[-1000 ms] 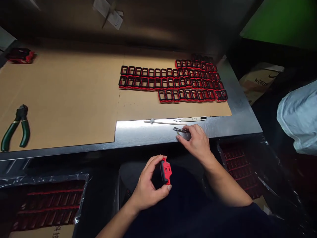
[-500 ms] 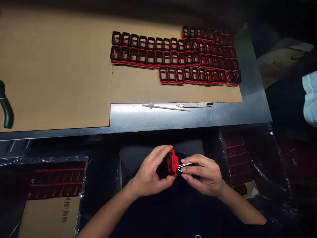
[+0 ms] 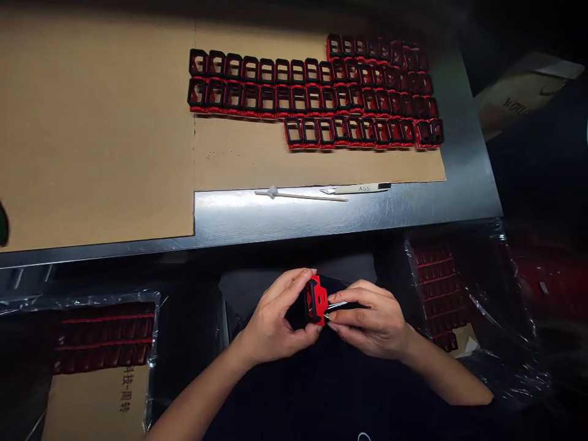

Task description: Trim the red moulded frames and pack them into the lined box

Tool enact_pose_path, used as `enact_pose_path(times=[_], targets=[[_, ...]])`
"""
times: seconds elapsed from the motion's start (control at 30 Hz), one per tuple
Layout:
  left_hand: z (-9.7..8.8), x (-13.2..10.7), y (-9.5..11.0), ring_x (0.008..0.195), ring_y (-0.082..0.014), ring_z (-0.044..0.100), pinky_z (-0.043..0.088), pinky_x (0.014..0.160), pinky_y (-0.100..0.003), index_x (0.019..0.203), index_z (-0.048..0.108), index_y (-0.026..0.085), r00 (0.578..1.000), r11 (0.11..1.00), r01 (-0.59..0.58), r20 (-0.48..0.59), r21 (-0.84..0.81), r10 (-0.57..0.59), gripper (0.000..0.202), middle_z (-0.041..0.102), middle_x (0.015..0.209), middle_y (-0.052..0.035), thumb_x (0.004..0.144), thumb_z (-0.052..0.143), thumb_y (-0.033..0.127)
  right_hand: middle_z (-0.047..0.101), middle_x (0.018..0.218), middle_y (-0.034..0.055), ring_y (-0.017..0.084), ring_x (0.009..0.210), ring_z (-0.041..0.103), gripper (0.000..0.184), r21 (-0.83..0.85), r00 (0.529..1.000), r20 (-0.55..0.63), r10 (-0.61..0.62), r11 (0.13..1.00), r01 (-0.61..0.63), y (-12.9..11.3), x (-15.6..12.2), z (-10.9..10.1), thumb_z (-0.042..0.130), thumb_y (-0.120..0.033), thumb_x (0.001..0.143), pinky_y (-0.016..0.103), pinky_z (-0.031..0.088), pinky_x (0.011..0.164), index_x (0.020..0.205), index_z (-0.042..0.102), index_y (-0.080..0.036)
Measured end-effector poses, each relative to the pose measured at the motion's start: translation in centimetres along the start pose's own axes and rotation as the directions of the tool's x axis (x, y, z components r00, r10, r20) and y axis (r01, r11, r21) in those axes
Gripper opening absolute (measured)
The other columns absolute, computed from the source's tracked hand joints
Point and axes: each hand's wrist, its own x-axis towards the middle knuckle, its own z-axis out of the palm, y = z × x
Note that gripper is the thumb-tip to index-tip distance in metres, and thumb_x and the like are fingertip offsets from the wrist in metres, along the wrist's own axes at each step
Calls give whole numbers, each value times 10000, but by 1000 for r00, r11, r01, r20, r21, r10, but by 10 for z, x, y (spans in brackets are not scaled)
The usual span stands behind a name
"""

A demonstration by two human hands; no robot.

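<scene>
A small red and black plastic frame (image 3: pixel 318 302) is tilted in my left hand (image 3: pixel 276 318), gripped between the thumb and fingers at its two ends. Its red side, with small slots, faces right. My right hand (image 3: pixel 374 318) pinches a pair of thin metal tweezers (image 3: pixel 339 304) whose tips meet the red side near its lower right edge. Fingers partly cover the tweezers, and I cannot make out whether the tips hold anything. Both hands are over my lap, in front of the table edge.
Several rows of like frames (image 3: pixel 267 100) stand on cardboard (image 3: pixel 114 135) on the metal table (image 3: pixel 275 220). A cotton-tipped stick (image 3: pixel 307 196) and a craft knife (image 3: pixel 362 188) lie near its front edge. Plastic-lined boxes with frames stand left (image 3: pixel 158 318) and right (image 3: pixel 491 312).
The view has shifted slightly, so the table things sit further left. The tweezers' prongs, spread apart before, now look closer together, and my right hand is nearer the frame. A pale sleeve at right has gone.
</scene>
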Motion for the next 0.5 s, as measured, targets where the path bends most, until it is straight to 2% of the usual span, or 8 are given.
enact_pose_path(times=[0.5], targets=[[1,2,0,1191,-278,609,569,971,-449,1527,347,231,1000,1000,2,2,-7,-2,853,607,1299,-158,753,699,158,716,1003,87,154,827,678,72,4,1000,2,1,1000,-1,1,-2,-1,707,-171,892,286,581,718,963,720,-173]])
